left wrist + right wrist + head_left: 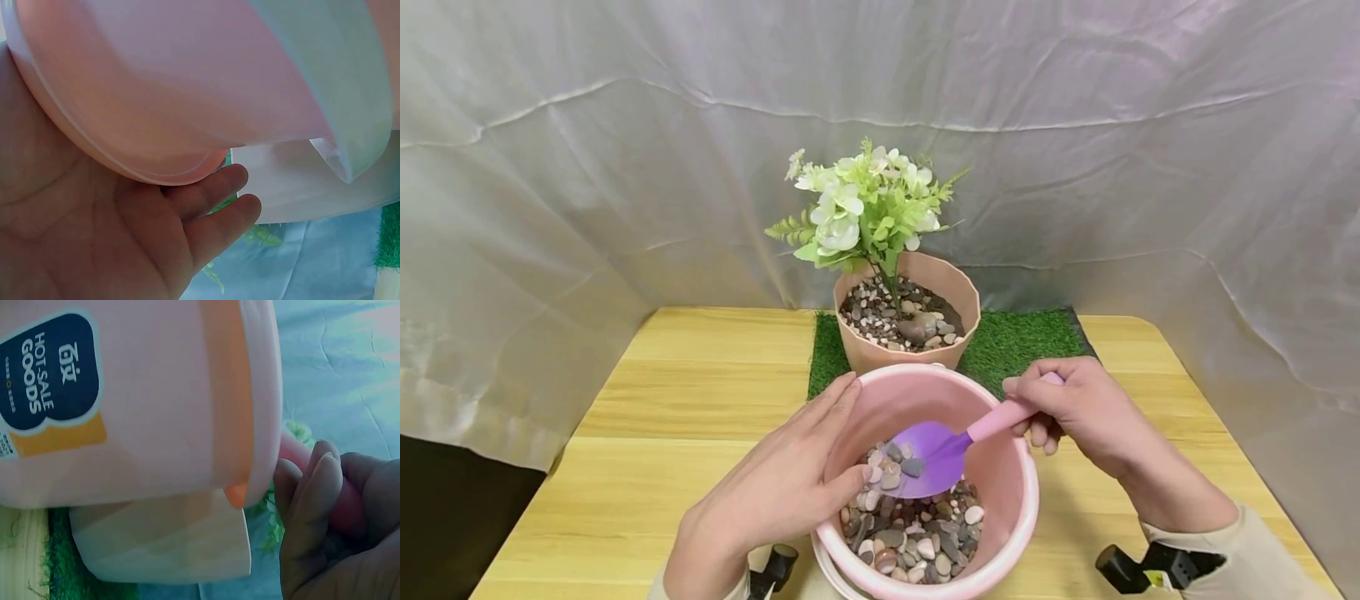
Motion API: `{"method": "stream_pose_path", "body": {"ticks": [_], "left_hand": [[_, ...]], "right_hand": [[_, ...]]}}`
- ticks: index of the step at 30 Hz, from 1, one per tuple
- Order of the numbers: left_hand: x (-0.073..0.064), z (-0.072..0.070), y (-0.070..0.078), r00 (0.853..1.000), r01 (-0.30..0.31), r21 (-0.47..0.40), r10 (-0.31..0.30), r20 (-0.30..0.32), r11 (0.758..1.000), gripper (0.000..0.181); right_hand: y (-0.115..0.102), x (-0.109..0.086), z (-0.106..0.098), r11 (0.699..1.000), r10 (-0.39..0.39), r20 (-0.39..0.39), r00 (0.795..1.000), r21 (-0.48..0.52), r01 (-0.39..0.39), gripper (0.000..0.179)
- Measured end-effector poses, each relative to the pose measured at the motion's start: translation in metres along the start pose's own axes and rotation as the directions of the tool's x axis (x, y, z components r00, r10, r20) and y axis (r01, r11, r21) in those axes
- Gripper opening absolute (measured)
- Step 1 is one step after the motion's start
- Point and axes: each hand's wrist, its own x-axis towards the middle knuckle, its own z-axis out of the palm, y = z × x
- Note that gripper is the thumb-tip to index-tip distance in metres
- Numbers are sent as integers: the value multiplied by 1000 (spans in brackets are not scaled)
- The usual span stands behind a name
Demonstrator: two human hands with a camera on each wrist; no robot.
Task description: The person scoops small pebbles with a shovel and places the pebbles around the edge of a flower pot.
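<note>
My right hand [1086,412] grips the pink handle of a trowel [928,471] with a purple blade. Several pebbles [892,467] lie on the blade, which is inside the pink bucket [1030,508]. More mixed grey, white and brown pebbles [917,542] cover the bucket's bottom. My left hand [786,462] rests on the bucket's left rim, thumb reaching over the inside. In the left wrist view its palm [81,219] lies against the rim and two fingers [219,219] extend outside. The right wrist view shows fingers [319,500] curled round the handle.
Behind the bucket, a peach flowerpot [895,358] with soil and stones holds a white-flowered plant [872,200]. It stands on a green turf mat [1026,337] on the wooden table [662,417]. Grey fabric [700,167] hangs behind. A pale bucket handle [356,94] hangs outside the bucket.
</note>
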Motion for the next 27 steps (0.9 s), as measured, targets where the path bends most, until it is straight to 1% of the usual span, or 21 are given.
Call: {"method": "stream_pose_path", "body": {"ticks": [7,11,14,17,21,23,27], "left_hand": [[0,0,0,1000,3,-16,-3,10,1000,92],[0,0,0,1000,13,-26,-12,16,1000,92],[0,1,1,1000,12,-15,-12,8,1000,92],[1,1,2,1000,-5,17,5,-5,1000,91],[2,2,1,999,-43,69,44,-13,997,93],[2,2,1,998,-53,78,54,-14,996,94],[2,2,0,999,-48,67,49,-10,997,94]], "right_hand": [[3,0,-12,998,-10,-65,998,67,14,27],[3,0,-14,995,-10,-109,994,98,21,26],[4,0,-15,994,-4,-137,990,109,19,26],[6,-1,-16,993,1,-151,989,117,17,25],[7,-2,-18,991,-1,-157,988,134,22,25],[8,-2,-18,990,0,-157,988,142,22,26],[8,-1,-17,989,-1,-157,988,143,24,26]]}}
